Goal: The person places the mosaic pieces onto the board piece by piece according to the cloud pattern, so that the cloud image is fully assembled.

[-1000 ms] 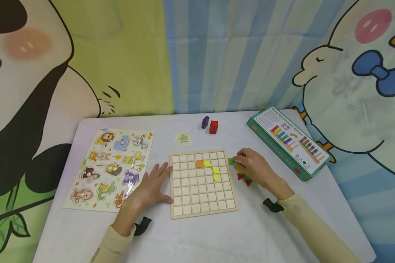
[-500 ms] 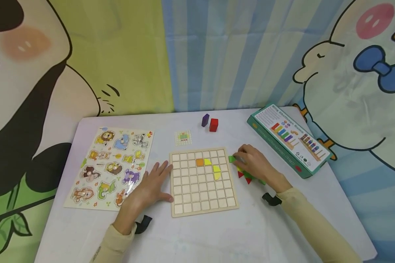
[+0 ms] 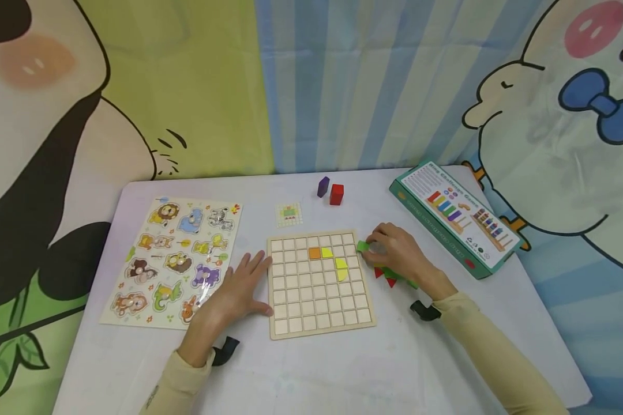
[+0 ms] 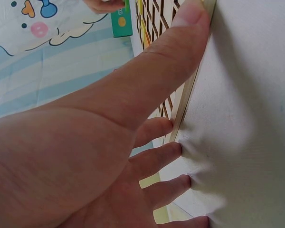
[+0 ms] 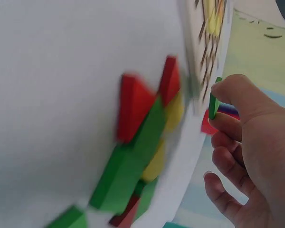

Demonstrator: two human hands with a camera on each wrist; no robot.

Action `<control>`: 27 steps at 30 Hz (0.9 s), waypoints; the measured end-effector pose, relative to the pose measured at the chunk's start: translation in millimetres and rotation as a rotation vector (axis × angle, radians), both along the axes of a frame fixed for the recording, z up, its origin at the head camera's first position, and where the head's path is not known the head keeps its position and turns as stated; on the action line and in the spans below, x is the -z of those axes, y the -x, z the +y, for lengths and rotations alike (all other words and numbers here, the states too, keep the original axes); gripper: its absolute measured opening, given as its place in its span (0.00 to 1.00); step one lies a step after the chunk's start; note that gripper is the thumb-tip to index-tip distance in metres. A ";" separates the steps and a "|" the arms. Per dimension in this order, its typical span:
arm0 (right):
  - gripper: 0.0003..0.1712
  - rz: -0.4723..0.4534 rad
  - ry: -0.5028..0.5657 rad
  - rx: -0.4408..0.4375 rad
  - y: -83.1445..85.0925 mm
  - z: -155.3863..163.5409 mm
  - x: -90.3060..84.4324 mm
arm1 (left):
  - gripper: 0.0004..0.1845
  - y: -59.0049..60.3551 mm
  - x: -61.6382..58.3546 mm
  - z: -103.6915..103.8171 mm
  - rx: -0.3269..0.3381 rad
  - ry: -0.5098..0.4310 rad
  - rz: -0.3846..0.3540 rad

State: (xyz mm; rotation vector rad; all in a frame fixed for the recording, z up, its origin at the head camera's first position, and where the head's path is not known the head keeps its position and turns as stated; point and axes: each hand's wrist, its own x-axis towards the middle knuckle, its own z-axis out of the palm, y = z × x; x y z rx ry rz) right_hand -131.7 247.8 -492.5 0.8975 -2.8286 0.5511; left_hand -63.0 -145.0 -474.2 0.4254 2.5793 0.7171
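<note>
Right hand pinching a green block beside the grid board, left hand flat, fingers spread, against the board's left edge

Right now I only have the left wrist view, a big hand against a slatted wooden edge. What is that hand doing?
Observer: The left hand lies flat on the table, fingers against the left edge of a wooden grid board.
Operator: And the other hand?
Observer: The right hand pinches a small green piece at the board's right edge.
Operator: Anything on the board?
Observer: An orange square and yellow pieces sit in its upper cells.
</note>
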 end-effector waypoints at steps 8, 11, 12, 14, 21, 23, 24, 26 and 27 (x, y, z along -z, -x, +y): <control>0.17 0.083 0.049 -0.147 -6.6 -49.4 -3.4 | 0.62 0.7 2.1 -2.6 -0.004 -0.011 0.003; 0.17 0.083 0.027 -0.180 -9.4 -63.6 0.4 | 0.62 0.8 3.1 -2.7 0.000 -0.012 0.009; 0.17 0.087 0.014 -0.186 -10.1 -66.6 2.2 | 0.62 0.9 3.3 -2.6 0.001 -0.010 0.010; 0.16 0.088 -0.016 -0.190 -12.1 -70.0 5.5 | 0.62 0.8 3.9 -2.1 0.006 -0.006 0.008; 0.16 0.075 -0.041 -0.191 -15.4 -71.2 7.2 | 0.62 0.9 1.6 -1.6 0.009 0.010 0.006; 0.16 0.068 -0.044 -0.192 -15.5 -70.9 6.2 | 0.62 1.0 1.7 -1.8 0.006 0.010 0.008; 0.16 0.065 -0.049 -0.190 -15.5 -70.9 5.7 | 0.62 1.0 1.9 -1.8 0.004 0.008 0.008; 0.15 0.063 -0.060 -0.187 -15.7 -70.6 4.8 | 0.62 0.7 2.6 -1.7 0.001 0.005 0.010; 0.15 0.063 -0.064 -0.186 -15.8 -70.5 4.8 | 0.62 0.4 2.8 -1.7 0.000 0.005 0.011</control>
